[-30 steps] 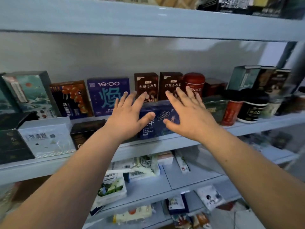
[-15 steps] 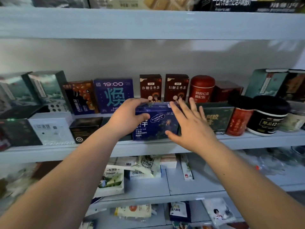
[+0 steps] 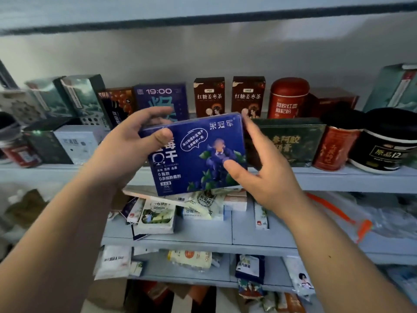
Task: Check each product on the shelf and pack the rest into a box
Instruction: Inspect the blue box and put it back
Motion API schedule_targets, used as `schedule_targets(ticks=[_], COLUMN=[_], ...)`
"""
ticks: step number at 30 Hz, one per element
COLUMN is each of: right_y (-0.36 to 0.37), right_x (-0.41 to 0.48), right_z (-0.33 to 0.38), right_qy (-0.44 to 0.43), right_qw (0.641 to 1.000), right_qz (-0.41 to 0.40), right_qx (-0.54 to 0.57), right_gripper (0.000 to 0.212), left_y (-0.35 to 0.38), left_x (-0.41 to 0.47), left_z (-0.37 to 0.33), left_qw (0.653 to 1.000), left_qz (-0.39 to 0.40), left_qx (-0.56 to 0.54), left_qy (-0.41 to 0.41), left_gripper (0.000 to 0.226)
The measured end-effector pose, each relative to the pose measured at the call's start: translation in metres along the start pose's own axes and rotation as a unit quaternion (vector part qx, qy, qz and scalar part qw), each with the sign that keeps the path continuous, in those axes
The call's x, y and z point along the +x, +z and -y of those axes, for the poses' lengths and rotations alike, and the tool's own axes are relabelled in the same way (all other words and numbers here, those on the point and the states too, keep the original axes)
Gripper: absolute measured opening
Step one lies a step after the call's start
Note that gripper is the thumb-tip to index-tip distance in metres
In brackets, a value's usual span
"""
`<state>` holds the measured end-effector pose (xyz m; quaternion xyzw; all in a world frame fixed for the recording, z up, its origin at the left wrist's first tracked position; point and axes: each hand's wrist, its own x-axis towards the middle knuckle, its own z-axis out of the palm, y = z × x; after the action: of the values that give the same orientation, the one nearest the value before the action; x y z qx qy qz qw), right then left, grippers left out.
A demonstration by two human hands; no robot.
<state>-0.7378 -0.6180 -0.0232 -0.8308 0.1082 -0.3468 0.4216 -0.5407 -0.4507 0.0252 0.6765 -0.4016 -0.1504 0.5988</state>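
A flat blue box (image 3: pixel 198 159) with white lettering and a blueberry picture is lifted off the grey shelf (image 3: pixel 338 177) and tilted toward me. My left hand (image 3: pixel 126 150) grips its left end, thumb on the front. My right hand (image 3: pixel 264 175) holds its right end, thumb on the lower front and fingers behind. The box hangs in front of the shelf's middle.
The shelf holds a purple 19:00 box (image 3: pixel 161 99), two brown tea boxes (image 3: pixel 209 96), a red tin (image 3: pixel 288 98), a dark green box (image 3: pixel 286 141), a black-lidded tub (image 3: pixel 383 143) and a white box (image 3: pixel 76 143). Lower shelves carry loose packets (image 3: pixel 158 218). An orange tool (image 3: pixel 352 222) lies at right.
Both hands closed on the blue box and pulled it off the shelf toward me, tilting its face up. The view moved closer.
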Motion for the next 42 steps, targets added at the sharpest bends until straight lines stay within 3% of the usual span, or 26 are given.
schedule_targets(ticks=[3,6,9,12,17,20,24,28,34,42], right_y=[0.005,0.012,0.011,0.009,0.008,0.002,-0.003,-0.008,-0.012,-0.015], right_x=[-0.023,-0.047,-0.068,-0.086,-0.11,-0.116,-0.12,-0.119,-0.118,-0.118], right_z=[-0.011,-0.028,-0.042,-0.055,-0.066,-0.072,-0.072,-0.072,-0.07,-0.076], right_qy=[0.045,0.108,0.152,0.17,0.214,0.245,0.302,0.325,0.296,0.282], right_qw=[0.974,0.929,0.882,0.867,0.857,0.839,0.811,0.8,0.81,0.8], right_qz=[0.017,-0.026,-0.061,-0.084,-0.097,-0.094,-0.075,-0.07,-0.074,-0.077], right_qx=[0.219,0.353,0.443,0.46,0.458,0.477,0.495,0.499,0.501,0.524], right_gripper=[0.068,0.069,0.071,0.07,0.059,0.052,0.062,0.044,0.031,0.034], left_y=[0.018,0.042,0.058,0.068,0.086,0.095,0.102,0.106,0.11,0.114], left_x=[-0.023,-0.046,-0.07,-0.094,-0.12,-0.124,-0.123,-0.122,-0.126,-0.128], left_z=[0.005,0.008,0.017,0.035,0.049,0.046,0.04,0.033,0.026,0.027], left_qw=[0.997,0.984,0.975,0.98,0.987,0.987,0.985,0.985,0.986,0.992], left_qz=[-0.065,-0.136,-0.125,-0.046,0.039,0.024,0.011,-0.007,-0.027,-0.026], left_qx=[-0.032,-0.116,-0.174,-0.169,-0.118,-0.109,-0.078,-0.062,-0.059,-0.06], left_qy=[-0.017,-0.027,-0.052,-0.097,-0.101,-0.116,-0.153,-0.161,-0.153,-0.11], left_gripper=[0.038,0.026,0.036,0.061,0.065,0.059,0.039,0.03,0.035,0.037])
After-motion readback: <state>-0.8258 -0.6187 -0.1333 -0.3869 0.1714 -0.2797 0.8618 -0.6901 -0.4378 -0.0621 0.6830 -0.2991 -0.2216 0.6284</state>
